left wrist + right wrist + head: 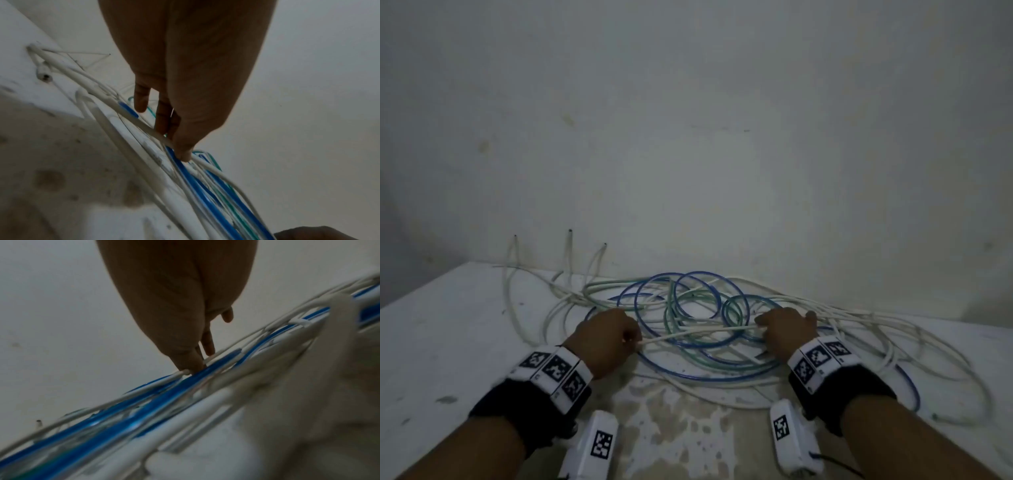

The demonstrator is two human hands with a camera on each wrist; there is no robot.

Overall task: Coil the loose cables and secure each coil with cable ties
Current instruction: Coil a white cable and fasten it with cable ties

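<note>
Left hand (607, 337) and right hand (787, 330), each pinching one white cable (698, 331) stretched over the tangle on the table (448, 342): light, springy, slippery; best gripped near its free end.

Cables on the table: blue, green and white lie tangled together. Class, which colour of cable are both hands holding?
The white cable. One stretch runs raised between the left hand and right hand, above the blue cable and green cable loops lying on the table.
</note>
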